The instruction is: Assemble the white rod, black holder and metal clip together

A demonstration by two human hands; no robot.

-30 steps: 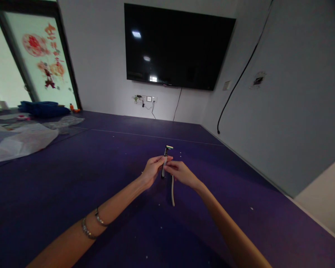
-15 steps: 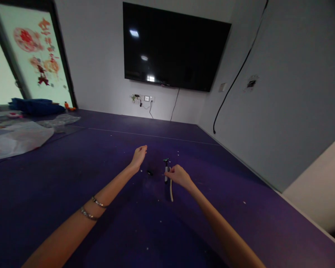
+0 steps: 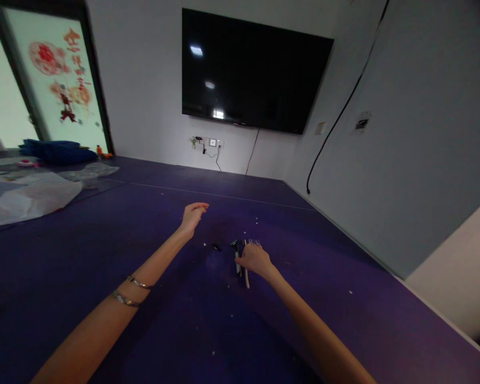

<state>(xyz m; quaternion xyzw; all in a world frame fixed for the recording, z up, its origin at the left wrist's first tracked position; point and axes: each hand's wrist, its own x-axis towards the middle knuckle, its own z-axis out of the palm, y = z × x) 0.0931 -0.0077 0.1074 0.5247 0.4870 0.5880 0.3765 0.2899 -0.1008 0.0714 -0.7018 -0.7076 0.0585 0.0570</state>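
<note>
My right hand is closed around the handle of a razor, low over the purple surface. The razor's dark head points away from me, tilted a little left. Just right of the handle, partly under my fingers, lies a thin whitish stick. Something clear shows behind my knuckles; its kind is hard to make out. To the left of the razor is a small black piece. My left hand is raised, fingers loosely stretched and holding nothing.
Crumpled clear plastic and a dark blue cloth bundle lie at the far left. A television hangs on the wall above sockets. A black cable dangles along the right wall. White specks dot the surface.
My right hand has shifted slightly nearer to me, and the razor has tilted with its head turning left. My left hand has moved a little left and its fingers have loosened.
</note>
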